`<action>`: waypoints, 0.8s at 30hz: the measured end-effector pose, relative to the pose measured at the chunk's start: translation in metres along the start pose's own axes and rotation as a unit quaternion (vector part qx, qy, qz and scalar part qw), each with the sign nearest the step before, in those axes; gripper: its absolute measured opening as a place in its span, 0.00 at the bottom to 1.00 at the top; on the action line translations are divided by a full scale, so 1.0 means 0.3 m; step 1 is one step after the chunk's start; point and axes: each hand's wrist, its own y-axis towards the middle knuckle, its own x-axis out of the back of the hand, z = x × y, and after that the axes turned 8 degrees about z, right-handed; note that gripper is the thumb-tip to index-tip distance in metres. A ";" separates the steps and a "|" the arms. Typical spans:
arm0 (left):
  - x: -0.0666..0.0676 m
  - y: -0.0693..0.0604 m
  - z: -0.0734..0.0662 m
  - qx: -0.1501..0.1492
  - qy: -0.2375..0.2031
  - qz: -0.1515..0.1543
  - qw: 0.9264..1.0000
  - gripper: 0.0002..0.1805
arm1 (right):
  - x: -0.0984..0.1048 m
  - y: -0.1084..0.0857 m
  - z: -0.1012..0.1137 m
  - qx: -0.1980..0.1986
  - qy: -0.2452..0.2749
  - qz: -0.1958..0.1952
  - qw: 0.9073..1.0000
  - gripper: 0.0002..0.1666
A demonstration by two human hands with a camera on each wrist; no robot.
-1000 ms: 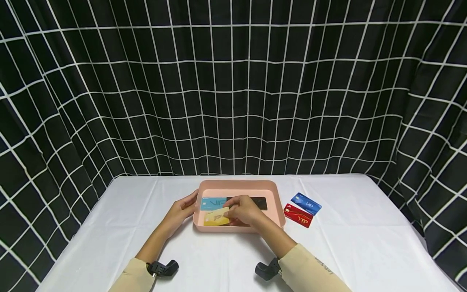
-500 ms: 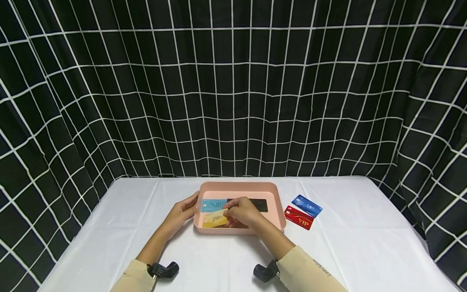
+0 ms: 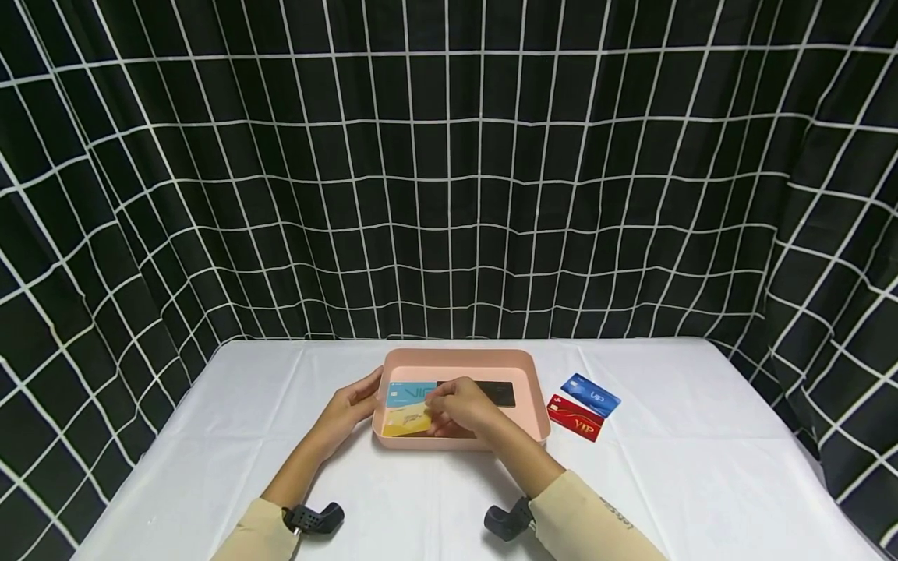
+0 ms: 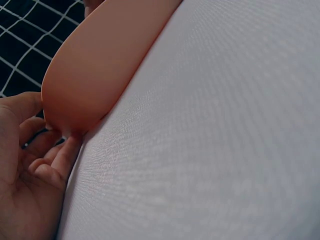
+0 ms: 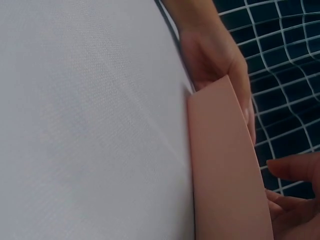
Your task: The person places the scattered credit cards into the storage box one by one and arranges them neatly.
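A shallow pink tray (image 3: pixel 459 357) stands on the table, with a light blue VIP card (image 3: pixel 401 395) and a black card (image 3: pixel 501 393) side by side inside. In front of the light blue one lies a yellow card (image 3: pixel 404 422). My right hand (image 3: pixel 466 407) pinches its right end and covers part of the tray floor. A dark brownish card (image 3: pixel 461 433) shows partly beneath that hand. At the tray's left wall, my left hand (image 3: pixel 348 407) touches the outside with loosely extended fingers. The left wrist view shows these fingers (image 4: pixel 65 155) at the tray's corner; both wrist views hide the cards.
A blue VIP card (image 3: pixel 591 395) and a red VIP card (image 3: pixel 575 418) lie on the white-covered table (image 3: pixel 666 467) to the right of the tray. Behind the table hangs a black curtain (image 3: pixel 463 195) with white grid lines. Each wrist carries a black camera mount (image 3: pixel 313 517).
The yellow card has shifted slightly left toward the tray's left wall and lies flatter. My right hand has moved left with it. My left hand stays at the tray.
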 end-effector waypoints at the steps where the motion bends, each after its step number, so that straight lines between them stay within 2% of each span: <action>1: 0.000 0.001 0.000 0.000 0.001 0.001 1.000 0.33 | -0.002 -0.001 0.001 -0.002 -0.001 0.001 1.000 0.16; 9: 0.000 0.002 -0.001 0.002 0.000 0.002 1.000 0.33 | -0.011 0.001 -0.001 0.007 -0.019 -0.004 1.000 0.15; 14: 0.000 0.001 -0.001 0.000 -0.001 0.002 1.000 0.33 | -0.018 0.000 -0.001 0.017 -0.047 -0.009 0.999 0.15; 24: -0.002 0.000 0.000 -0.001 0.000 0.001 1.000 0.33 | -0.019 -0.018 0.017 0.032 -0.137 -0.012 0.990 0.26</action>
